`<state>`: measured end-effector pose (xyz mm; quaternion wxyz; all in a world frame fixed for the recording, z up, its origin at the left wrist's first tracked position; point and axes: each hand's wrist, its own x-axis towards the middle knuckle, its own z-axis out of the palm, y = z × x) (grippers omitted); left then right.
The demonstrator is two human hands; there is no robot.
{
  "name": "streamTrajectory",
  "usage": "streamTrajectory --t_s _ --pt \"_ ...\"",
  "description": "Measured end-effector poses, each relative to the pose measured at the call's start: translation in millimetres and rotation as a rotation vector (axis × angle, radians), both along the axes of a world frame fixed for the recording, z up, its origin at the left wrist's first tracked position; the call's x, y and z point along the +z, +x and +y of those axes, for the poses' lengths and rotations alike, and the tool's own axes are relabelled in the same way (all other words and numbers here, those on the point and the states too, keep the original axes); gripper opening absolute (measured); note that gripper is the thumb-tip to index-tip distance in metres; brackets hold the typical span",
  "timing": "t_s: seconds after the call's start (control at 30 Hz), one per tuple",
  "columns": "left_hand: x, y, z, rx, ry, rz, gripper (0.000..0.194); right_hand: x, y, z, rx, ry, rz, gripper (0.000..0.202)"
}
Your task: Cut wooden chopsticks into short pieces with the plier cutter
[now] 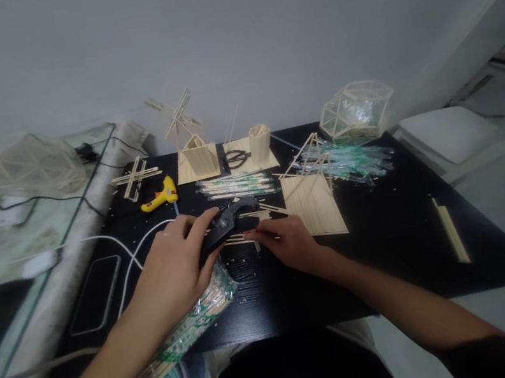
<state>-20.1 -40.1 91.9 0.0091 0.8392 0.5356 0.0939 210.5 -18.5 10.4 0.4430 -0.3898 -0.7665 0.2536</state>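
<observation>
My left hand [175,260] is closed round the dark handles of a pair of cutting shears [225,220], whose blades point right. Just right of the blades, the fingers of my right hand [290,242] are pinched together at the ends of thin wooden sticks [236,239]; what exactly lies between the fingertips is too small to make out. More sticks lie under the shears. Close beyond my right hand rests a flat wooden stick panel [311,208] with a frame of sticks standing on it.
A yellow glue gun [160,195], crossed sticks [135,177], a stick windmill [199,157] and a round stick cup [260,142] stand at the back of the black table [392,269]. Wrapped chopsticks [201,317] lie near the front. A phone [96,295] and white cable are left.
</observation>
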Motion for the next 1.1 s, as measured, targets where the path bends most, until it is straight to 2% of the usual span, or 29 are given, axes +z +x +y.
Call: streamTrajectory --t_s 0.13,0.27,0.47,0.6,0.9,1.1 --pt "6.3 5 -5 -0.026 0.065 0.126 0.056 -2.5 0 1 -0.024 0.039 -0.034 0.033" --pt "7.9 7 -8 -0.032 0.095 0.212 0.055 -4.6 2 0 -0.024 0.041 -0.063 0.029" --pt "8.3 10 -9 -0.025 0.090 0.228 0.054 -6.7 1 2 -0.035 0.085 -0.043 0.026" --pt "9.7 13 -11 -0.008 0.089 0.266 0.054 -7.2 -1 1 -0.017 0.059 -0.016 0.019" --pt "11.8 12 -13 0.006 0.080 0.266 0.054 -7.4 -1 1 -0.036 0.072 -0.037 0.030" --pt "10.6 12 -13 0.006 0.089 0.294 0.054 -8.2 1 1 -0.007 0.051 -0.034 0.023"
